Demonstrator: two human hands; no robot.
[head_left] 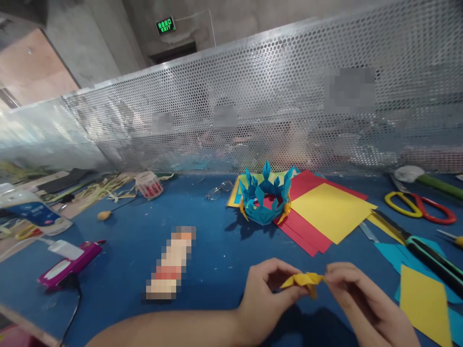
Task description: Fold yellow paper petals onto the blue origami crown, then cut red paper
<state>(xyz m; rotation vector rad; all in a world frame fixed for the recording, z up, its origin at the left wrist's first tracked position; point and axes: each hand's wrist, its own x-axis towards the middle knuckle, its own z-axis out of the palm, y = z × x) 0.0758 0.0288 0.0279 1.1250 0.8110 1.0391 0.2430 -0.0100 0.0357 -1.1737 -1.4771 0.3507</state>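
Observation:
A small folded piece of yellow paper (305, 280) is pinched between my two hands low in the view, just above the blue table (144, 231). My left hand (265, 294) grips its left end with thumb and fingers. My right hand (356, 295) holds its right end. Behind them, a blue paper crown (265, 195) with yellow bits at its base stands on a stack of red and yellow paper sheets (327, 212).
A perforated metal screen (253, 106) closes the back of the table. Scissors with yellow and red handles (419, 207) and a utility knife (430, 253) lie right, with yellow and blue sheets (425, 301). Glasses (219, 189), a tape roll (149, 184), a magenta device (70, 265) sit left.

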